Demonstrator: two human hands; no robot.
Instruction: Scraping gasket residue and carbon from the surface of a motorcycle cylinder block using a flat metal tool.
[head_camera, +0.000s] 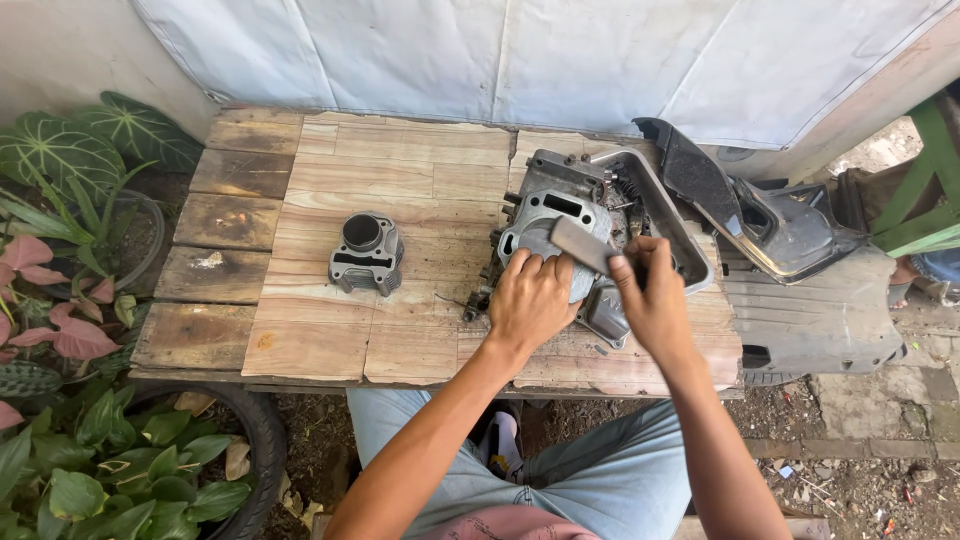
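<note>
Wooden bench (300, 330): left hand (532, 300) flat on engine case (560, 215); right hand (652, 300) grips flat scraper (580, 245), long axis pointing up-left, over case.

Both forearms come in bare, no sleeves, no watch, no rings on the left hand (530, 300) or the right hand (652, 300). Below, light blue denim jeans (600, 470) cover the knees (faded, slightly creased), and a pinkish shirt hem (510, 525) shows at the bottom edge.
</note>
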